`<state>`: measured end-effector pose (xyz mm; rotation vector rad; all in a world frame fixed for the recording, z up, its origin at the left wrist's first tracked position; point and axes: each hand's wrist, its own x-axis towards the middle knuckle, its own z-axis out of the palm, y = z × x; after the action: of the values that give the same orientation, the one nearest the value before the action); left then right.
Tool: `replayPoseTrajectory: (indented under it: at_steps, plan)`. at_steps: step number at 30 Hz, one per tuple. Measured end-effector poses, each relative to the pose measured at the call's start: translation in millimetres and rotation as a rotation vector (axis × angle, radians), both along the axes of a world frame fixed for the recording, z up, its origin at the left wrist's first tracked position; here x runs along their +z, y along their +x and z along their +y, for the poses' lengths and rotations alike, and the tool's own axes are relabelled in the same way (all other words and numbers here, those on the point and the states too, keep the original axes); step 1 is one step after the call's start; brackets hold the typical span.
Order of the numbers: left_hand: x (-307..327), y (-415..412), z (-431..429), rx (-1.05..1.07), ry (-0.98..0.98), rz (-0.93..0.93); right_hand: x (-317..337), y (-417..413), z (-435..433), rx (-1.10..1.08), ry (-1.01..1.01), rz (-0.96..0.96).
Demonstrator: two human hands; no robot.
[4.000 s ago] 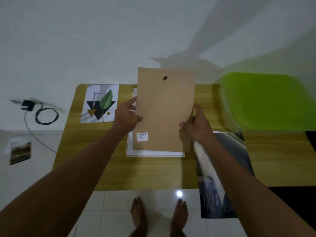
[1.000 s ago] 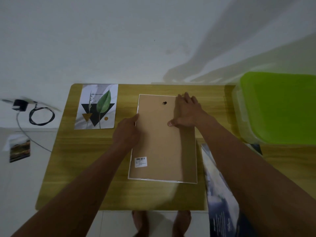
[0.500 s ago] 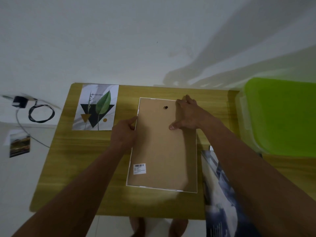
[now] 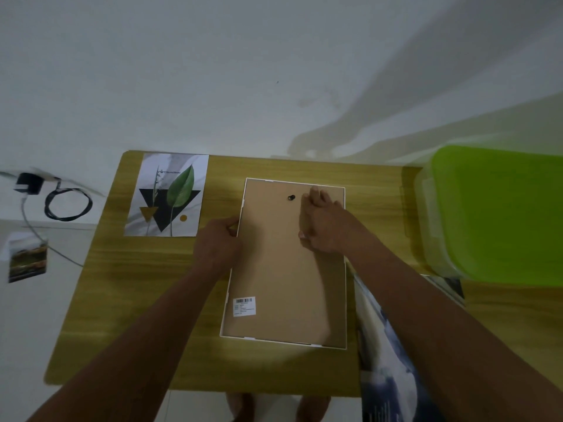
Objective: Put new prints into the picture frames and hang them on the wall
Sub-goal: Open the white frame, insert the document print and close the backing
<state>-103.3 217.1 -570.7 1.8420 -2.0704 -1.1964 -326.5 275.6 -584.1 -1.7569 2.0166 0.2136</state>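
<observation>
A white picture frame (image 4: 243,208) lies face down in the middle of the wooden table (image 4: 122,300), with its brown backing board (image 4: 274,269) set inside and a small black hanger (image 4: 291,197) near the top. My right hand (image 4: 323,223) presses flat on the board's upper right part, fingers straight. My left hand (image 4: 217,240) rests at the frame's left edge, thumb touching the rim. A leaf print (image 4: 167,194) lies flat at the table's back left.
A green-lidded plastic bin (image 4: 499,214) stands at the table's right. A dark glossy poster (image 4: 384,360) hangs over the front right edge. On the floor at left lie a black charger with coiled cable (image 4: 58,199) and a small photo (image 4: 27,260). A white wall rises behind.
Four seconds ago both hands held the backing board upright above the frame; now it lies inside the frame. Over the last second my hands have barely shifted on it.
</observation>
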Motion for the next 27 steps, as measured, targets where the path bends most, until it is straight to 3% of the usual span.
replayPoseTrajectory:
  at_steps: [8, 15, 18, 27]
  plan:
    - [-1.0, -16.8, 14.2, -0.262, -0.131, -0.353, 16.1, 1.1, 4.2, -0.163, -0.049, -0.154]
    - [3.1, -4.8, 5.9, -0.147, -0.080, -0.134, 26.0, -3.4, 10.1, -0.314, -0.041, -0.171]
    - [2.4, -2.6, 6.5, -0.054, -0.014, -0.048, 33.8, -11.5, 1.1, -0.349, -0.025, -0.041]
    - [0.8, -6.0, 5.1, 0.056, 0.010, 0.010, 35.9, -24.8, -5.1, -0.369, -0.013, -0.106]
